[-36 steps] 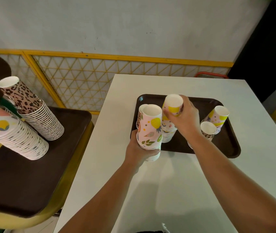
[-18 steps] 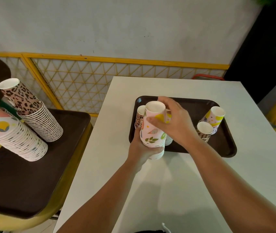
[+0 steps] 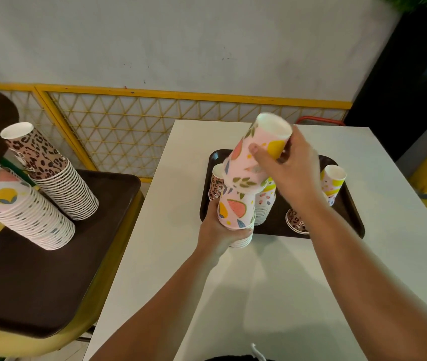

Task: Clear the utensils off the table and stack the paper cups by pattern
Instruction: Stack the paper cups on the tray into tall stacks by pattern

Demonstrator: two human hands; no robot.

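Note:
My left hand (image 3: 220, 233) grips a short stack of pink fruit-pattern cups (image 3: 236, 212) at the near edge of the dark tray (image 3: 350, 225). My right hand (image 3: 290, 168) holds a pink fruit-pattern cup (image 3: 254, 155) tilted right above that stack, its base at the stack's top. On the tray stand a leopard-pattern cup (image 3: 216, 183) behind the stack, a white speckled stack (image 3: 265, 204), a yellow-patterned cup (image 3: 333, 181) at the right and a leopard stack (image 3: 295, 222) partly hidden by my right forearm.
The white table (image 3: 285, 282) has open surface in front of the tray. At left, a brown tray-topped stand (image 3: 38, 282) carries a tall leaning leopard cup stack (image 3: 51, 175) and a tall fruit-pattern stack (image 3: 17, 207). A yellow lattice fence (image 3: 129, 126) runs behind.
My right hand has lifted a fruit-pattern cup up off the stack in my left hand and tilted it. The left hand and its stack stayed at the tray's near edge.

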